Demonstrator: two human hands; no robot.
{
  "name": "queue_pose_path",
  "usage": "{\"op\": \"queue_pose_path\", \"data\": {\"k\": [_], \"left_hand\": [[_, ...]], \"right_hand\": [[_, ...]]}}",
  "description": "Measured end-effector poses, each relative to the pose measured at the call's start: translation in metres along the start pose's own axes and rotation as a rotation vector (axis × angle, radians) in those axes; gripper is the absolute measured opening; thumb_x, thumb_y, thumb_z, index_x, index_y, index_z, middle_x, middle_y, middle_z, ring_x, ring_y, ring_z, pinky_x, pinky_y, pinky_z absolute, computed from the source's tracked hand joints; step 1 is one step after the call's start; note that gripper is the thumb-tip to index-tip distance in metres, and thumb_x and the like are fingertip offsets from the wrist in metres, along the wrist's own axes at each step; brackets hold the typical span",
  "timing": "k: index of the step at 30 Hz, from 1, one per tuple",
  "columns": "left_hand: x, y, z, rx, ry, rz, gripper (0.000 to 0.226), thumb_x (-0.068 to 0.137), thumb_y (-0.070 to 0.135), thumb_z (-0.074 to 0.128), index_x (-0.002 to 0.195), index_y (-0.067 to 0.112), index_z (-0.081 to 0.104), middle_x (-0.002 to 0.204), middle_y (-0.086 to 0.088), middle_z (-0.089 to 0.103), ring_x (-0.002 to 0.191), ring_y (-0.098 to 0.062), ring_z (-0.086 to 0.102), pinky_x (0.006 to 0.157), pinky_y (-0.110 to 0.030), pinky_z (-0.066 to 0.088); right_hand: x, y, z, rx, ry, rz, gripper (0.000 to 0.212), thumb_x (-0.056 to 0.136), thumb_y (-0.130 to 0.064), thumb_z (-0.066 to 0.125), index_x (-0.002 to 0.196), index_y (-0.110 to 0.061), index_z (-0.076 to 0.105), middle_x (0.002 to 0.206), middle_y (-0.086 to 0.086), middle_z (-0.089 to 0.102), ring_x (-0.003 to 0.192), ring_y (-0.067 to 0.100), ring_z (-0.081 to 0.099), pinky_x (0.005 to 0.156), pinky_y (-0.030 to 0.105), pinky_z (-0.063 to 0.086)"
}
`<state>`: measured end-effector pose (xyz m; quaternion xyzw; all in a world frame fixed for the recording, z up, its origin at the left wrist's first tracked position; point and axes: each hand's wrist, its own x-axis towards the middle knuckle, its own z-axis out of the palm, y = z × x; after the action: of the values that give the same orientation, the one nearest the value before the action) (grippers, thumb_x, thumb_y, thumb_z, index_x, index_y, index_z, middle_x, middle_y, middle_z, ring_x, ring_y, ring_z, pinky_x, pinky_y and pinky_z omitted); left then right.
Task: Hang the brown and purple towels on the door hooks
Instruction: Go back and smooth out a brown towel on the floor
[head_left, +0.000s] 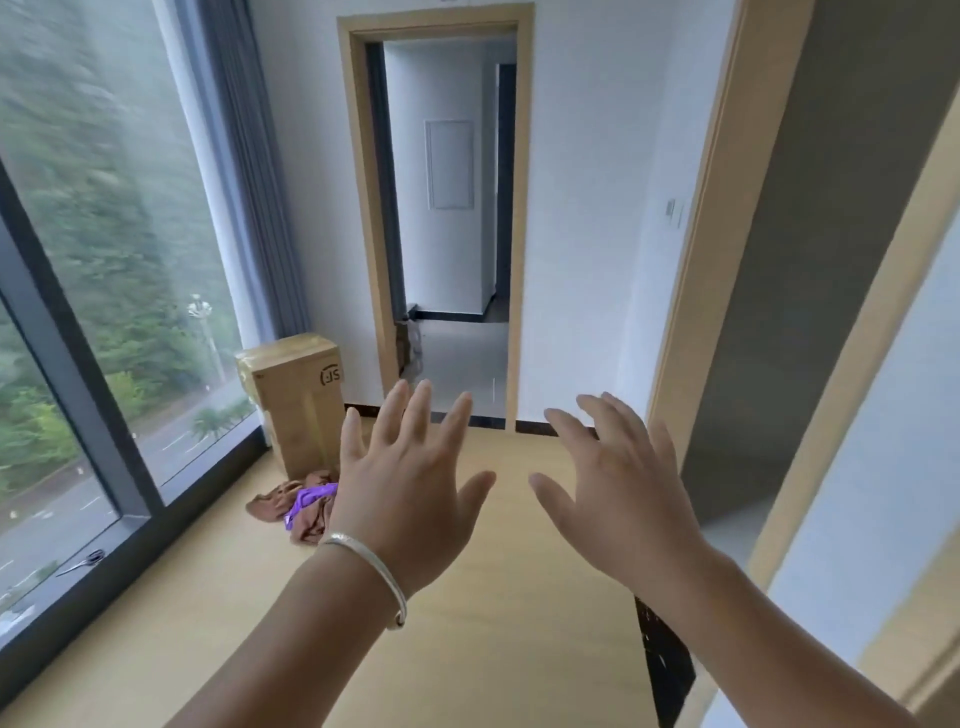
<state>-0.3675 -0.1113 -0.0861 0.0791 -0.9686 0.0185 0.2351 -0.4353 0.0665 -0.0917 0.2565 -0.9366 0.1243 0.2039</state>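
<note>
Left hand (410, 493): raised, fingers spread apart, holding nothing; silver bangle (371, 574) on the wrist. Right hand (621, 499): likewise splayed, empty. Brown towel (283, 506) and purple towel (309, 499) lie crumpled together on the floor (498, 597), apparently touching the cardboard box (293, 395) beside the window (93, 291).

A circled "SF" logo, upside down, on the cardboard box (298, 400) by the window.

My left hand (410, 483) and right hand (618, 488) are raised before me, fingers spread, holding nothing. The brown towel (275, 506) and purple towel (306, 500) lie crumpled together on the floor (493, 597), just beside a cardboard box (296, 400).
</note>
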Motion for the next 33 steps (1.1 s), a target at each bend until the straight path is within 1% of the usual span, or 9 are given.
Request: {"op": "queue_pose_path", "data": {"k": [5,8,16,22,27,30,33], "left_hand": [[0.047,0.006,0.032,-0.046,-0.03,0.072,0.07,0.089,0.069,0.022,0.148,0.037,-0.001,0.161,-0.001,0.005,0.148,-0.023,-0.005,0.115,-0.055,0.001],[0.08,-0.002,0.056,-0.068,-0.046,0.097,0.069,0.09,0.068,0.022,0.147,0.037,-0.002,0.16,-0.001,0.006,0.148,-0.023,-0.005,0.116,-0.055,0.004],[0.193,-0.064,0.11,-0.109,-0.037,0.131,0.071,0.09,0.069,0.02,0.148,0.038,-0.005,0.161,-0.001,0.004,0.148,-0.023,-0.006,0.116,-0.055,0.004],[0.276,-0.11,0.139,-0.122,-0.043,0.157,0.071,0.09,0.069,0.02,0.149,0.037,-0.005,0.161,-0.001,0.002,0.148,-0.023,-0.007,0.117,-0.055,0.003],[0.325,-0.122,0.167,-0.157,-0.071,0.171,0.07,0.091,0.067,0.021,0.148,0.037,-0.005,0.161,-0.001,0.001,0.147,-0.022,-0.009,0.118,-0.054,0.004],[0.353,-0.127,0.186,-0.15,-0.096,0.178,0.07,0.091,0.067,0.021,0.149,0.037,-0.005,0.161,0.0,0.0,0.147,-0.022,-0.009,0.118,-0.054,0.003],[0.385,-0.127,0.206,-0.148,-0.086,0.169,0.071,0.09,0.068,0.02,0.148,0.037,-0.005,0.161,-0.001,0.001,0.147,-0.022,-0.009,0.118,-0.054,0.004]], "right_hand": [[0.025,0.024,0.02,-0.046,-0.008,0.067,0.059,0.09,-0.058,0.043,0.142,-0.032,0.035,0.152,0.001,0.031,0.145,0.02,0.014,0.116,0.05,0.016],[0.051,0.032,0.039,-0.074,-0.016,0.11,0.06,0.089,-0.058,0.043,0.143,-0.033,0.033,0.152,0.0,0.03,0.145,0.019,0.014,0.115,0.051,0.013],[0.165,0.025,0.086,-0.13,0.009,0.165,0.06,0.089,-0.058,0.043,0.143,-0.032,0.034,0.152,0.0,0.03,0.144,0.02,0.015,0.115,0.05,0.014],[0.251,0.013,0.116,-0.178,0.034,0.182,0.06,0.089,-0.057,0.045,0.143,-0.03,0.036,0.15,0.002,0.034,0.143,0.021,0.02,0.113,0.051,0.022],[0.301,0.018,0.141,-0.176,0.013,0.195,0.059,0.09,-0.055,0.046,0.143,-0.03,0.036,0.15,0.002,0.032,0.144,0.022,0.018,0.114,0.051,0.018],[0.329,0.028,0.155,-0.181,0.013,0.203,0.059,0.09,-0.056,0.045,0.143,-0.031,0.036,0.15,0.001,0.032,0.144,0.021,0.017,0.114,0.05,0.019],[0.358,0.045,0.171,-0.19,0.0,0.196,0.059,0.091,-0.056,0.043,0.143,-0.032,0.034,0.151,0.0,0.03,0.144,0.02,0.016,0.113,0.049,0.02]]}}
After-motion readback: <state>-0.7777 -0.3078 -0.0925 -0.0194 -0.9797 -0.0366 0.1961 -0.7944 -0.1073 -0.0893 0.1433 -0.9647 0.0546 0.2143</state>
